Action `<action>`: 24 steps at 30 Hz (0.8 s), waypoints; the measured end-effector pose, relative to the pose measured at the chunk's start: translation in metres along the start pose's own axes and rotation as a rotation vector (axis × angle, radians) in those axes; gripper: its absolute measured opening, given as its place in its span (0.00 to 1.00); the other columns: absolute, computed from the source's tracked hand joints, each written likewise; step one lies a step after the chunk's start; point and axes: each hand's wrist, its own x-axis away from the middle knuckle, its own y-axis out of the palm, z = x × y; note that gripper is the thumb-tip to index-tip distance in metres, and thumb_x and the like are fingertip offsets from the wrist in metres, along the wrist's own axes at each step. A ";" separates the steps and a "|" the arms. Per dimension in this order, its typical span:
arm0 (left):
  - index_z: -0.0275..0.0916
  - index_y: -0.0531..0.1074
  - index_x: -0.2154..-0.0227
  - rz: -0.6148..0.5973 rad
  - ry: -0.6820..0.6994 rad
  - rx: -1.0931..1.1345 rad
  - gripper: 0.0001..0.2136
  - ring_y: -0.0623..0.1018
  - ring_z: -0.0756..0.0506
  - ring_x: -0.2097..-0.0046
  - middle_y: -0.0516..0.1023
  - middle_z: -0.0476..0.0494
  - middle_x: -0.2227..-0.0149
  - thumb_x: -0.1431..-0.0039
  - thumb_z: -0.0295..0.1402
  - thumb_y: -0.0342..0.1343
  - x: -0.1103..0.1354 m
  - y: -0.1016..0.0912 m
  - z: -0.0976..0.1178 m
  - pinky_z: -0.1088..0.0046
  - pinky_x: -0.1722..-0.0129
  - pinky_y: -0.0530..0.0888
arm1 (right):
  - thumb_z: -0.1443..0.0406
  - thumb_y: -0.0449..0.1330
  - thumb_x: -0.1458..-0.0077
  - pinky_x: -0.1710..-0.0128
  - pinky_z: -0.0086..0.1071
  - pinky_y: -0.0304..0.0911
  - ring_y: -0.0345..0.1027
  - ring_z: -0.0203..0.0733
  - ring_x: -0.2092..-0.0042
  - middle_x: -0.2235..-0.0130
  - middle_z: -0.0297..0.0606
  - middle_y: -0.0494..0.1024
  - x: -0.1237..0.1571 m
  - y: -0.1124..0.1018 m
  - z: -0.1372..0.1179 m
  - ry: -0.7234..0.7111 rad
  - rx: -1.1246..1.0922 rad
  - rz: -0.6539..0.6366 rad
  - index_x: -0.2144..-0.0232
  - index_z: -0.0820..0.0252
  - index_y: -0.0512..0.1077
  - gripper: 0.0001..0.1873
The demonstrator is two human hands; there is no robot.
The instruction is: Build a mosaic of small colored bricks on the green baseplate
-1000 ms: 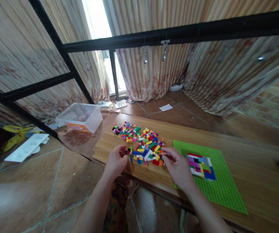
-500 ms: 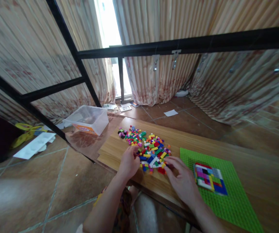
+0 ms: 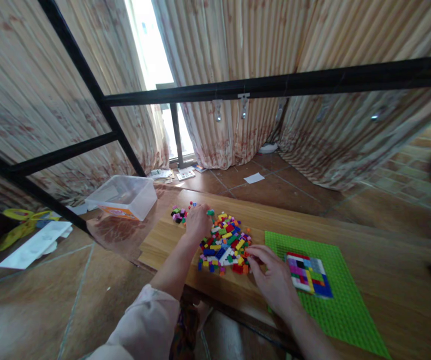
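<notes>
A heap of small coloured toy bricks (image 3: 225,240) lies on the wooden table. My left hand (image 3: 199,221) is over the heap's far left part, among the smallest bricks, its fingertips hidden behind the hand. At the heap's right edge, the thumb and forefinger of my right hand (image 3: 273,275) are bent toward each other. Orange shows by those fingertips, but I cannot make out what they hold. Right of this hand lies a green studded baseplate (image 3: 335,255), bearing a flat rectangular patch of mixed-colour bricks (image 3: 309,274).
A clear plastic bin (image 3: 136,197) with an orange label stands at the table's left end (image 3: 114,227). A black metal frame (image 3: 200,93) crosses before the curtains (image 3: 215,50). White packaging (image 3: 35,245) and a yellow bag (image 3: 18,227) are at the left.
My left hand has moved away from me, from the heap's near left side to its far left part. My right hand stays by the right edge. The view has shifted slightly right.
</notes>
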 end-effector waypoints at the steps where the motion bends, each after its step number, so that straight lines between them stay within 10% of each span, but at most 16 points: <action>1: 0.36 0.76 0.61 -0.006 -0.003 -0.003 0.12 0.76 0.38 0.55 0.78 0.35 0.61 0.46 0.25 0.52 0.001 0.004 -0.001 0.64 0.54 0.70 | 0.65 0.53 0.41 0.56 0.39 0.69 0.73 0.45 0.56 0.57 0.43 0.78 0.000 0.000 0.001 -0.010 0.001 -0.001 0.61 0.56 0.74 0.10; 12: 0.36 0.75 0.68 0.006 -0.113 0.495 0.07 0.75 0.45 0.64 0.76 0.43 0.69 0.50 0.25 0.55 0.015 0.001 -0.015 0.70 0.61 0.70 | 0.66 0.53 0.41 0.56 0.37 0.68 0.73 0.43 0.57 0.58 0.40 0.78 -0.001 0.002 0.000 -0.008 -0.001 0.006 0.63 0.55 0.75 0.10; 17: 0.34 0.75 0.64 -0.356 -0.269 1.346 0.12 0.72 0.53 0.73 0.76 0.47 0.70 0.54 0.31 0.62 0.041 -0.024 -0.004 0.78 0.71 0.69 | 0.63 0.55 0.41 0.59 0.36 0.69 0.73 0.43 0.58 0.58 0.42 0.78 -0.003 -0.001 -0.005 0.071 -0.127 0.069 0.59 0.57 0.74 0.11; 24: 0.35 0.76 0.64 -0.775 -0.354 1.706 0.12 0.76 0.52 0.69 0.78 0.44 0.68 0.54 0.28 0.64 0.071 -0.024 0.041 0.76 0.66 0.74 | 0.57 0.62 0.48 0.63 0.34 0.70 0.73 0.41 0.60 0.59 0.39 0.80 -0.011 -0.006 -0.011 0.277 -0.645 0.128 0.53 0.55 0.72 0.19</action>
